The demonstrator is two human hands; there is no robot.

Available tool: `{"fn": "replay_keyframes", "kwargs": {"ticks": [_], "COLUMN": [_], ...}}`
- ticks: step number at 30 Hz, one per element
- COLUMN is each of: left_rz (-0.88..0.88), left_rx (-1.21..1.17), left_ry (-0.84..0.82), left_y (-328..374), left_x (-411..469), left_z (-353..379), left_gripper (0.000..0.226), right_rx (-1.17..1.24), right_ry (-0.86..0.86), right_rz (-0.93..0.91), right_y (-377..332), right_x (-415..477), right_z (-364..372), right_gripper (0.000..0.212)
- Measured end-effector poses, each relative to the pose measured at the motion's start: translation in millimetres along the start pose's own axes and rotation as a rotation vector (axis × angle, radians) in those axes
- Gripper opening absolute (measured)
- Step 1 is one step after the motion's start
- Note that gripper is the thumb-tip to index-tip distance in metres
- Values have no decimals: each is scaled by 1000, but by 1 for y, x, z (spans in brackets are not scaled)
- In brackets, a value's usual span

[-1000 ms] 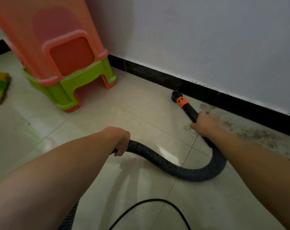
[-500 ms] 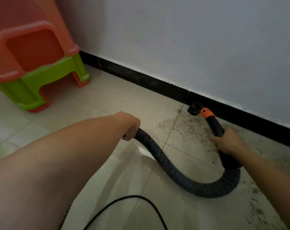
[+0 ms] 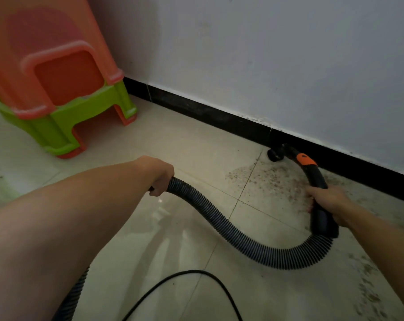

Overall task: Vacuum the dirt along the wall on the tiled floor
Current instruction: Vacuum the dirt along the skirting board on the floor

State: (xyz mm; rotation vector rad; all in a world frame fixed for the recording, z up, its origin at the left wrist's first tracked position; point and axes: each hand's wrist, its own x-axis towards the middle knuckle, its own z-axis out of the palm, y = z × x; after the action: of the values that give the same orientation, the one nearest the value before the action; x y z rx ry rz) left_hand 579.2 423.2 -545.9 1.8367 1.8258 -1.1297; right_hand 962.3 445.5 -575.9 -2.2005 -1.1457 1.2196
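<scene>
To the left we saw an orange stool of plastic stacked over a green stool on the glossy tiled floor, well apart from the dirt, while a thin black cord looped nearer to us. The brown, grainy dirt lay scattered along the black baseboard under the white wall, with the round black nozzle at its edge, right by the baseboard. The right hand had its fingers wrapped round the smooth, curved wand, and the left hand had its fingers clamped round the ribbed hose.
</scene>
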Motion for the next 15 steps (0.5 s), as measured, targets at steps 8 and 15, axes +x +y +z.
{"fn": "replay_keyframes", "kwargs": {"ticks": [8,15], "left_rz": [172,274], "left_rx": [44,153], "left_ry": [78,43], "left_y": [57,86], "left_x": [11,9], "left_z": [-20,-11], "left_gripper": [42,42], "right_rx": [-100,-170], "right_ry": [1,-106], "right_rz": [1,-1], "right_y": [28,41], "right_x": [1,-18], "right_z": [-38,-57], "right_gripper": [19,16]}}
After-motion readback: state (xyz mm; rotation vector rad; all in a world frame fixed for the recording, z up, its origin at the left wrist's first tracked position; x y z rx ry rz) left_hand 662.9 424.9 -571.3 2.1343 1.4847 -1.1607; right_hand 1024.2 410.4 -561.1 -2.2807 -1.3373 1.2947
